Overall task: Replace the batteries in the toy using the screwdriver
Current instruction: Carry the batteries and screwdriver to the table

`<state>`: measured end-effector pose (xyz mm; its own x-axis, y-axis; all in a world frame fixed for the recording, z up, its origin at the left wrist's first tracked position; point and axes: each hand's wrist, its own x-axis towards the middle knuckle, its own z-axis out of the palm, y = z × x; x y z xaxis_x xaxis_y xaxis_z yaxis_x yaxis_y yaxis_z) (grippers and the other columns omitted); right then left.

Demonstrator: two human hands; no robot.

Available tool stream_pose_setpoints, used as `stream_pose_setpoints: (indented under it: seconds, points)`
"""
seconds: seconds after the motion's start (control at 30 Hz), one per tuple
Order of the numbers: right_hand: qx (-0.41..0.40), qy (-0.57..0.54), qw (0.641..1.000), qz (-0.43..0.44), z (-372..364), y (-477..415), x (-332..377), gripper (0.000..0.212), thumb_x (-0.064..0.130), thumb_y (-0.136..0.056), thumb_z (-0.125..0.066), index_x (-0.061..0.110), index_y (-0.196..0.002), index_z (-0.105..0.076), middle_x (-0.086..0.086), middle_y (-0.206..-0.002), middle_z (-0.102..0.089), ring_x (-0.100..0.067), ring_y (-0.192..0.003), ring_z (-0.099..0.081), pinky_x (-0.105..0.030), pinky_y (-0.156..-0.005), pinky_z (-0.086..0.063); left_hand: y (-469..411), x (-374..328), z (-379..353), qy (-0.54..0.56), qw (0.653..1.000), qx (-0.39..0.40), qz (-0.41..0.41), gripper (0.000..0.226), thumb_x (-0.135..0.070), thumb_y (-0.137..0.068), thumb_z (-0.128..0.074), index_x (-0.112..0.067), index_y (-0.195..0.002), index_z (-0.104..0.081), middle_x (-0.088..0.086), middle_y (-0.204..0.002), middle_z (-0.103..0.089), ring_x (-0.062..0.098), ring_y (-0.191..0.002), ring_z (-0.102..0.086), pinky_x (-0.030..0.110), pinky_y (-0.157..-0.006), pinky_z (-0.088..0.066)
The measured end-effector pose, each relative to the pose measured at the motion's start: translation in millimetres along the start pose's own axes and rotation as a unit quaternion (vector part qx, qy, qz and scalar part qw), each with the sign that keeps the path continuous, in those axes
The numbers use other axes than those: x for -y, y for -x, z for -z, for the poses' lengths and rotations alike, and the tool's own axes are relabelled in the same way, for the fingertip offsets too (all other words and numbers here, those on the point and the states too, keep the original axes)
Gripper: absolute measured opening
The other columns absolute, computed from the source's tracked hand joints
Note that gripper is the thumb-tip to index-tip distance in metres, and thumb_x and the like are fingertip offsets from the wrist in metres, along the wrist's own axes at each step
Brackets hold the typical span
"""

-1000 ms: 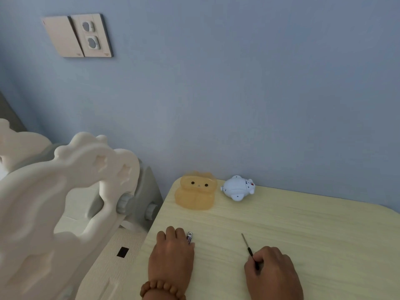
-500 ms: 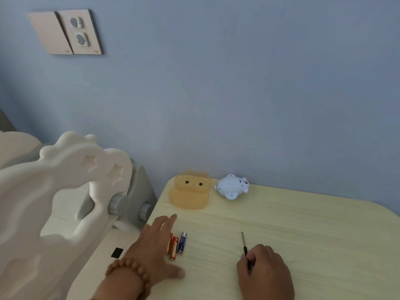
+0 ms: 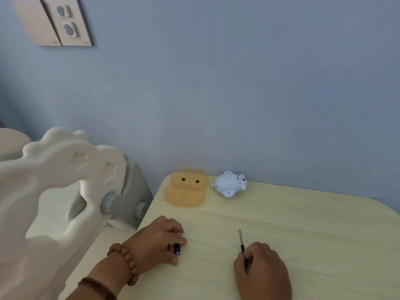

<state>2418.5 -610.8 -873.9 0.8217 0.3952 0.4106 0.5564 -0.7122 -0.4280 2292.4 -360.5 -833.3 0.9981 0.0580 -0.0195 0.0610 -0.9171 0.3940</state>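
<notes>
Screwdriver first: it's lying flat on the pale wood table, long axis running almost straight toward the wall, thin metal tip pointing to about 12 o'clock and the dark handle end disappearing under your right hand. Your fingers on that side are curled down around the handle, so you've got it pinched, with most of the shaft poking out ahead of your knuckles.

Your left hand sits at roughly 9 o'clock from the screwdriver, near the table's left edge, fingers bent over the batteries. You're gripping them against the tabletop; only the dark blue end and a bit of orange peek out, so I can't tell how many are under there.

The white toy is up at about 12 o'clock, close to the blue wall, tipped over on its side with the red-marked end toward the right. Just beside it at its 9 o'clock is an orange translucent bear-shaped thing, apart from the toy, not touching.
</notes>
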Motion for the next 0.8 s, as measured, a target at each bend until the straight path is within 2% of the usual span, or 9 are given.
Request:
stream_pose_setpoints:
  seconds: [0.1, 0.23, 0.33, 0.47, 0.53, 0.6, 0.67, 0.73, 0.8]
  points:
    - [-0.012, -0.004, 1.000, 0.004, -0.1, -0.2, 0.6, 0.022, 0.022, -0.055, -0.072, 0.017, -0.056, -0.050, 0.002, -0.054, -0.049, -0.027, -0.045, -0.051, -0.031, -0.048, -0.033, 2.3, 4.2, -2.2, 0.021, 1.000, -0.018, 0.002, 0.050, -0.065, -0.074, -0.061, -0.040, -0.117, -0.066, -0.026, -0.126, -0.049, -0.006, -0.118, -0.037, 0.013, -0.099, -0.035]
    - [0.005, 0.004, 1.000, 0.003, -0.3, -1.0, 1.2, 0.038, 0.015, -0.049, -0.087, 0.018, -0.056, -0.050, 0.002, -0.054, -0.049, -0.025, -0.045, -0.051, -0.032, -0.047, -0.035, 4.2, 4.9, -3.3, 0.028, 0.999, -0.029, 0.002, 0.051, -0.065, -0.074, -0.062, -0.038, -0.117, -0.068, -0.024, -0.128, -0.052, -0.009, -0.122, -0.035, 0.008, -0.102, -0.029]
    - [0.020, 0.014, 1.000, 0.009, -0.2, -1.9, -0.3, 0.041, 0.015, -0.045, -0.090, 0.018, -0.056, -0.051, 0.003, -0.054, -0.049, -0.025, -0.044, -0.052, -0.030, -0.047, -0.032, 5.1, 4.7, -3.0, 0.021, 0.999, -0.024, 0.004, 0.054, -0.065, -0.074, -0.062, -0.041, -0.122, -0.064, -0.023, -0.131, -0.052, -0.011, -0.124, -0.033, 0.008, -0.103, -0.029]
    - [0.023, 0.008, 1.000, 0.012, 0.7, -1.8, -1.9, 0.028, 0.022, -0.051, -0.077, 0.018, -0.056, -0.049, 0.003, -0.054, -0.048, -0.025, -0.043, -0.050, -0.029, -0.048, -0.029, 6.8, -1.6, 2.3, 0.010, 1.000, -0.004, 0.018, 0.067, -0.069, -0.066, -0.068, -0.060, -0.128, -0.044, -0.034, -0.141, -0.032, -0.018, -0.132, -0.019, 0.008, -0.110, -0.023]
    - [0.025, -0.001, 1.000, 0.010, 2.3, -2.3, -1.0, 0.022, 0.025, -0.055, -0.070, 0.018, -0.055, -0.050, 0.003, -0.054, -0.047, -0.024, -0.042, -0.050, -0.028, -0.048, -0.028, 6.1, -11.9, 12.4, 0.013, 1.000, -0.003, 0.026, 0.071, -0.078, -0.061, -0.066, -0.064, -0.125, -0.038, -0.038, -0.142, -0.025, -0.018, -0.133, -0.019, 0.012, -0.111, -0.028]
    - [0.027, 0.004, 1.000, 0.014, 2.7, -2.9, 0.6, 0.018, 0.033, -0.061, -0.058, 0.019, -0.054, -0.050, 0.003, -0.053, -0.047, -0.023, -0.041, -0.050, -0.028, -0.046, -0.028, -2.8, -26.1, 26.9, 0.018, 0.999, -0.037, 0.012, 0.074, -0.082, -0.063, -0.060, -0.059, -0.131, -0.042, -0.038, -0.141, -0.030, -0.014, -0.132, -0.027, 0.018, -0.107, -0.037]
    - [0.038, 0.007, 0.999, 0.017, 2.8, -4.1, 1.0, 0.021, 0.039, -0.061, -0.050, 0.020, -0.052, -0.050, 0.003, -0.052, -0.047, -0.021, -0.040, -0.049, -0.028, -0.044, -0.028, -28.0, -41.6, 41.1, -0.019, 0.996, -0.092, -0.016, 0.076, -0.076, -0.069, -0.058, -0.049, -0.138, -0.040, -0.032, -0.141, -0.036, -0.009, -0.131, -0.033, 0.021, -0.102, -0.043]
    - [0.032, 0.008, 0.999, 0.021, 0.8, -6.4, -0.5, 0.023, 0.040, -0.059, -0.049, 0.019, -0.049, -0.049, 0.001, -0.050, -0.045, -0.022, -0.037, -0.047, -0.027, -0.042, -0.026, -64.2, -56.1, 53.7, -0.042, 0.992, -0.116, -0.023, 0.083, -0.069, -0.073, -0.063, -0.041, -0.144, -0.033, -0.022, -0.146, -0.036, 0.000, -0.135, -0.031, 0.024, -0.107, -0.038]
    - [0.031, 0.000, 0.999, 0.021, 0.3, -8.3, 0.2, 0.025, 0.040, -0.056, -0.050, 0.017, -0.046, -0.047, -0.001, -0.047, -0.043, -0.024, -0.033, -0.045, -0.025, -0.044, -0.024, -105.2, -66.0, 60.5, -0.059, 0.994, -0.090, -0.006, 0.093, -0.060, -0.073, -0.072, -0.031, -0.149, -0.027, -0.013, -0.149, -0.033, 0.009, -0.137, -0.029, 0.026, -0.111, -0.031]
